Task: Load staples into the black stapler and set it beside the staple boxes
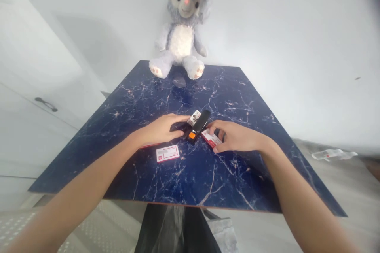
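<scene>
A black stapler-like device (198, 125) with an orange end lies on the dark blue marble table (208, 174) between my hands. My left hand (162, 129) rests flat beside it, fingers stretched toward a small white card (194, 117) at its tip. My right hand (234, 136) is curled on a red and white card (211, 139) and a small dark thing I cannot make out. Another red and white card (168, 153) lies flat just in front of my left hand.
A grey plush rabbit (182, 27) sits at the table's far edge against the white wall. A white cabinet with a dark handle (46, 104) stands to the left. A crumpled plastic bottle (332, 153) lies on the floor at right.
</scene>
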`<act>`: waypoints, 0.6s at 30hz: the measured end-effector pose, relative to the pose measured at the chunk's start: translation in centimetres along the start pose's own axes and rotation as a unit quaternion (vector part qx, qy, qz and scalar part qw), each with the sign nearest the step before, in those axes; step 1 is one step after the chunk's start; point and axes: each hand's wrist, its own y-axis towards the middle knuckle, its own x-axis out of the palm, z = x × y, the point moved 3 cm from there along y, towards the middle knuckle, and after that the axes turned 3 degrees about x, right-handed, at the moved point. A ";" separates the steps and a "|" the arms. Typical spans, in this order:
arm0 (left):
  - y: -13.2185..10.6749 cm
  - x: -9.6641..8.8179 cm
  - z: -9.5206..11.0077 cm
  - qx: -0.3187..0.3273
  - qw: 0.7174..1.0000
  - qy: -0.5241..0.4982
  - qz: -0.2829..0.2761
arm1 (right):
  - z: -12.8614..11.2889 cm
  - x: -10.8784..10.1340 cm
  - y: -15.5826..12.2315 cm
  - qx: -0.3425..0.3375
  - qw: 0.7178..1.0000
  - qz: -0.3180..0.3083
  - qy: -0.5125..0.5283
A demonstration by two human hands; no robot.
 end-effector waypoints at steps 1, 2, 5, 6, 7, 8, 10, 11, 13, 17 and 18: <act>0.0 -0.3 -0.2 -0.007 1.000 0.003 -0.007 | 0.2 -0.1 0.1 0.004 1.000 0.002 0.002; 0.0 -0.8 -0.5 -0.016 1.000 0.010 -0.010 | 0.4 -0.1 0.1 0.005 1.000 0.002 0.003; -0.5 -2.7 -1.6 -0.047 0.998 0.047 -0.018 | 0.8 -0.3 0.4 0.001 1.000 0.009 -0.008; -1.0 -3.5 -1.9 -0.060 0.996 0.057 -0.032 | 1.0 -0.4 0.5 0.007 1.000 0.018 -0.015; -1.8 -4.2 -2.1 -0.074 0.994 0.062 -0.055 | 1.2 -0.5 0.5 0.018 0.999 0.034 -0.020; -2.8 -4.9 -2.3 -0.096 0.991 0.058 -0.078 | 1.3 -0.6 0.6 0.032 0.998 0.054 -0.021; -5.2 -6.2 -2.3 -0.143 0.985 0.060 -0.079 | 1.2 -0.9 0.6 0.047 0.993 0.112 -0.006; -6.4 -6.5 -2.1 -0.154 0.984 0.063 -0.059 | 0.9 -0.9 0.6 0.041 0.988 0.151 0.007; -8.5 -6.5 -1.6 -0.148 0.986 0.074 -0.032 | -0.3 -0.6 0.4 -0.003 0.971 0.236 0.018; -10.2 -4.6 -0.4 -0.119 0.988 0.091 -0.027 | -3.8 1.9 0.6 -0.157 0.926 0.341 -0.024; -10.2 -4.2 0.0 -0.122 0.988 0.094 -0.022 | -4.6 2.8 0.8 -0.186 0.917 0.352 -0.032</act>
